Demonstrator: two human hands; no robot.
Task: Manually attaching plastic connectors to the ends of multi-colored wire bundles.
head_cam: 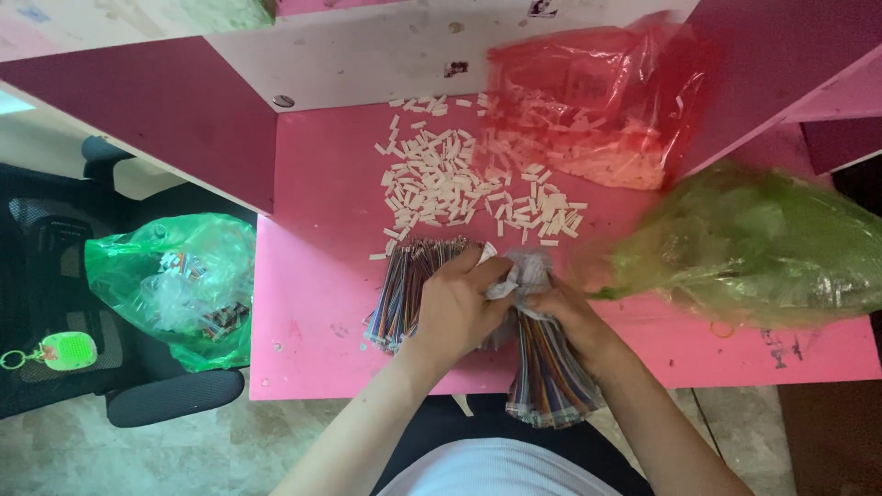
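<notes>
My left hand (457,305) and my right hand (568,312) meet over the near edge of a pink table (312,303). Both pinch a bundle of multicoloured ribbon wires (549,377) in a clear wrapper, whose crumpled top sits between my fingers. The bundle hangs down past the table edge toward my lap. A second bundle of coloured wires (404,285) lies flat on the table under my left hand. A loose heap of small white plastic connectors (450,184) is spread just beyond my hands.
A red plastic bag (597,101) of more white connectors lies at the back right. A green bag (753,243) rests on the table's right side. Another green bag (179,285) sits on a black chair (55,266) at left, beside a green keychain (64,351). Maroon partitions (156,115) enclose the desk.
</notes>
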